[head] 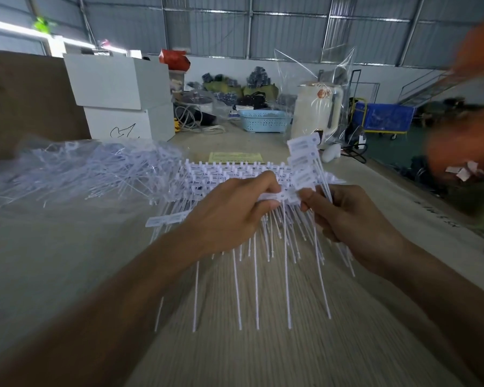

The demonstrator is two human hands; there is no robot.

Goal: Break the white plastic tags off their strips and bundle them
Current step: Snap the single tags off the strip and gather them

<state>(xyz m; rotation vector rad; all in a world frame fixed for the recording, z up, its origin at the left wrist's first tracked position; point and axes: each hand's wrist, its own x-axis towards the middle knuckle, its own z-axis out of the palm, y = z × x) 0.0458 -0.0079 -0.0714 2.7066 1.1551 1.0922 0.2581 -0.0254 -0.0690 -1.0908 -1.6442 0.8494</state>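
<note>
A stack of white plastic tag strips [229, 174] lies on the wooden table [67, 261], their long thin tails pointing toward me. My left hand [229, 216] grips one strip of tags at its head end, fingers curled over it. My right hand [344, 216] holds a bundle of broken-off tags [305, 160], whose flat label heads fan upward above my thumb while the tails hang down through my fist. The two hands meet at the strip's right end.
A clear bag of loose white tags [81, 169] lies at the left. White boxes [120, 96] stand behind it. A light blue basket [263, 121], a white jug in plastic wrap [316, 110] and a yellow paper [235, 157] sit farther back. A person in orange [464, 141] is at the right.
</note>
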